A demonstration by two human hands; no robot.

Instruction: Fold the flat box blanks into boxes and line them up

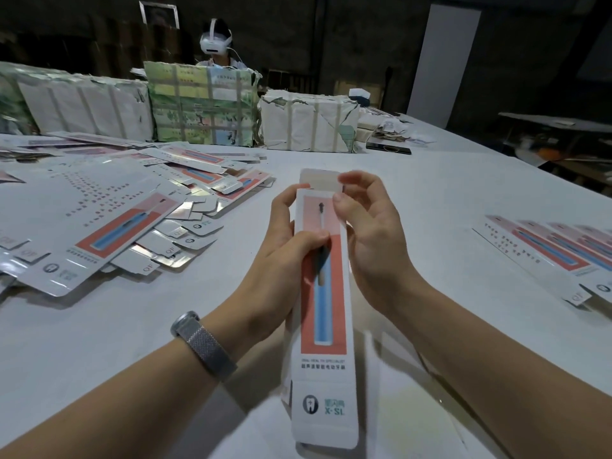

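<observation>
I hold a long white box (324, 326) with a red panel and a blue toothbrush picture upright above the table's middle. My left hand (286, 240) grips its left side, thumb across the front. My right hand (367, 223) sits at the right edge near the top, its thumb on the upper front and its fingers curled by the open top flap (320, 181). A loose pile of flat box blanks (109, 213) spreads over the left of the table. A row of folded boxes (556, 250) lies at the right edge.
Taped paper-wrapped bundles (202, 104) stand in a line across the far side of the white table (430, 200). Behind them sits a person wearing a white headset (215, 43). Small scraps and a dark tray (389, 147) lie at the far right.
</observation>
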